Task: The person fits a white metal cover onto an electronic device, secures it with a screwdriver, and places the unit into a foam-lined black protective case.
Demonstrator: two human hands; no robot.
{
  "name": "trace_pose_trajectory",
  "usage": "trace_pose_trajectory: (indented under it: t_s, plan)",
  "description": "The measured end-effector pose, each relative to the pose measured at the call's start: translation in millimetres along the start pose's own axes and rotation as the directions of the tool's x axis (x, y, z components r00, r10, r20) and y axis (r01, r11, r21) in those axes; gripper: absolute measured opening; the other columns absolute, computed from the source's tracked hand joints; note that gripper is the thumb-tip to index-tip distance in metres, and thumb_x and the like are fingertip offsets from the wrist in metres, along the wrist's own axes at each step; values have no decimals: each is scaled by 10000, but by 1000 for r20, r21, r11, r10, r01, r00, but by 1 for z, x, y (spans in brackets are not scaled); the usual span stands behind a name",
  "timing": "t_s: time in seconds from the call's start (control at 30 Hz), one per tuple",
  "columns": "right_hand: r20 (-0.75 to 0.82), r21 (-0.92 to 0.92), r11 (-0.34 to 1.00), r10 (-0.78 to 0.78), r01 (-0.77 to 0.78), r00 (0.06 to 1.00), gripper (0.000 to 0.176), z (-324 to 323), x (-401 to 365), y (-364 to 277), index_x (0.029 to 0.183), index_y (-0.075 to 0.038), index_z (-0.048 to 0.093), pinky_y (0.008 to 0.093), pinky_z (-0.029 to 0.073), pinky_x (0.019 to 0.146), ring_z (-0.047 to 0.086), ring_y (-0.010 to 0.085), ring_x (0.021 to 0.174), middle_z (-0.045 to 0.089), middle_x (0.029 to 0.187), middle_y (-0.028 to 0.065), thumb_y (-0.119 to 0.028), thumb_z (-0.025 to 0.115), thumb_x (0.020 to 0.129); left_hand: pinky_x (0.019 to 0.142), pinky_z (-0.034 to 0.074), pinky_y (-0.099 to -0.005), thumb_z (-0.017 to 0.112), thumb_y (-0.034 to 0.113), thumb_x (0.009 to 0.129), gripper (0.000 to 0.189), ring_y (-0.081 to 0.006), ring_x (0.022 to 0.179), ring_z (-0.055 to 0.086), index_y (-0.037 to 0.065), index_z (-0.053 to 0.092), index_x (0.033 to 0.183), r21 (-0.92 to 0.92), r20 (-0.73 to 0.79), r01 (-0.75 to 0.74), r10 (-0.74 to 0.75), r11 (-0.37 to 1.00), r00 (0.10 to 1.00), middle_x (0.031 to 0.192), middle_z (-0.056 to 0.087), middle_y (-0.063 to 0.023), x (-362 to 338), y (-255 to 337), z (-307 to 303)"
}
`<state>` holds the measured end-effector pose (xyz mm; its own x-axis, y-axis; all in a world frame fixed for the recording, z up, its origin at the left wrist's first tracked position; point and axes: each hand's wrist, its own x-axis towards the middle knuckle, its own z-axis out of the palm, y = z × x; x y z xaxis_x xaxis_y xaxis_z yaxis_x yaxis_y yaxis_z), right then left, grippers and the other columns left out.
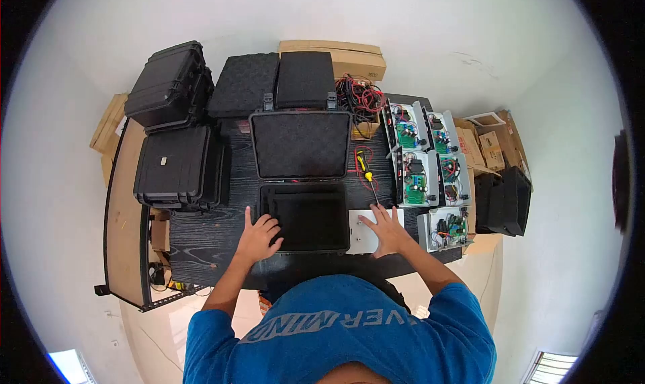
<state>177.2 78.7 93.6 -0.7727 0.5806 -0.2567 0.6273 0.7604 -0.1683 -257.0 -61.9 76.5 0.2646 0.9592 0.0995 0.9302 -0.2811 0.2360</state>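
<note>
An opened black hard case lies in front of me, its foam-lined lid tipped back. A dark, glossy flat panel fills the base. My left hand rests at the case's left edge with its fingers apart, holding nothing. To the right of the case is a white panel with small round fittings. Over that panel my right hand lies with fingers spread. Just beyond its fingertips is a yellow-and-black screwdriver, its shaft pointing toward me.
Two closed black cases are stacked at the left. Dark foam pieces stand at the back, beside a heap of red and black cables. Several metal trays with green circuit boards line the right side. Cardboard boxes stand farther right.
</note>
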Motion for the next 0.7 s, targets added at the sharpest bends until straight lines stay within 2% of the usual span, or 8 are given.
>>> trace_pose_trajectory:
  t_s: [0.17,0.37,0.4,0.43,0.5,0.53,0.63,0.7]
  plan:
    - [44,37,999,-13,11,999,1290,-10,2,-3,1618,-240,431,772,242,1189,377,497,1484,385,1576,301,-449,961,461,1244,76,-795,745,343,907,293,-237,1312,558,120,791,1092,-41,-62,100,-103,994,993,1218,693,-2,0,8,10]
    - [-58,153,988,-18,27,998,1286,-11,-19,8,1599,-208,439,746,257,1190,372,523,1466,373,1562,325,-413,959,440,1248,66,-784,738,266,915,225,-262,1305,558,125,771,1087,-69,-128,148,-156,987,979,1216,688,1,4,12,19]
    - [-88,169,985,-16,31,996,1260,-14,-24,9,1574,-179,465,692,264,1208,393,527,1434,381,1541,331,-403,954,435,1249,76,-780,737,252,915,222,-267,1304,557,128,770,1097,-88,-126,162,-172,983,977,1219,687,1,3,12,21]
    - [-120,218,975,-21,47,993,1259,-22,-29,8,1570,-168,470,678,263,1213,396,526,1428,384,1536,329,-401,956,432,1250,86,-777,735,237,914,222,-272,1304,556,132,768,1106,-106,-125,175,-188,979,974,1223,685,1,2,10,23]
    - [-184,315,946,-24,82,983,1258,-36,-36,6,1562,-147,480,649,261,1223,401,525,1418,391,1525,326,-397,959,426,1245,119,-772,709,180,914,255,-300,1365,514,125,762,1158,-185,-134,188,-214,965,968,1344,645,-34,0,8,27]
    - [-237,342,933,-31,114,971,1280,-43,-38,4,1576,-113,463,607,278,1232,387,540,1428,381,1537,331,-401,968,436,1243,136,-770,695,151,914,278,-314,1395,492,122,759,1183,-225,-136,192,-226,955,965,1404,625,-51,-1,7,28]
    - [-223,452,884,-15,117,975,1304,-76,-32,-8,1593,-93,444,600,290,1230,368,550,1447,363,1559,335,-423,977,449,1244,136,-763,632,112,929,396,-404,1512,365,120,723,1314,-181,-130,234,-259,955,957,1633,453,-119,1,14,16]
    - [-224,490,854,-73,176,972,1318,-99,-17,-18,1625,-98,393,559,309,1238,364,533,1471,350,1588,327,-421,990,496,1243,118,-763,595,118,940,470,-457,1557,273,127,668,1404,-158,-68,278,-292,947,954,1714,317,-160,4,13,16]
